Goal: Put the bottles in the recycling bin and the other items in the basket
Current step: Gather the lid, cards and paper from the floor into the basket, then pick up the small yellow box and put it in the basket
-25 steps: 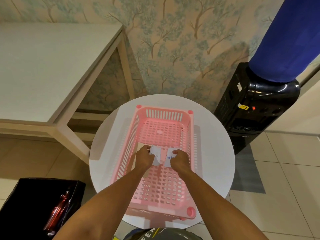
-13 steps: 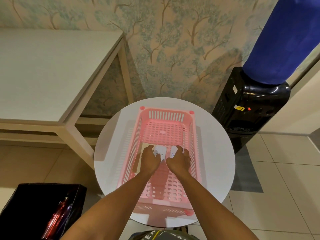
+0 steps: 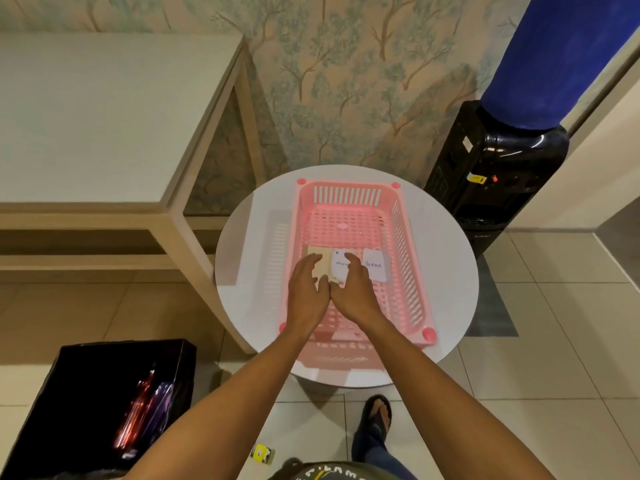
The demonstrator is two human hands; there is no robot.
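Now both hands are hovering inside the pink basket, which is sitting on the round white worktop. The left hand and the right hand are lying side by side with fingers spread and relaxed, gripping nothing, their inner edges touching. Beneath the fingertips, a beige card, a white card and a second white card with blue writing are lying flat in a row on the basket floor. Down on the tiled floor to the left, two bottles are resting inside the black recycling bin.
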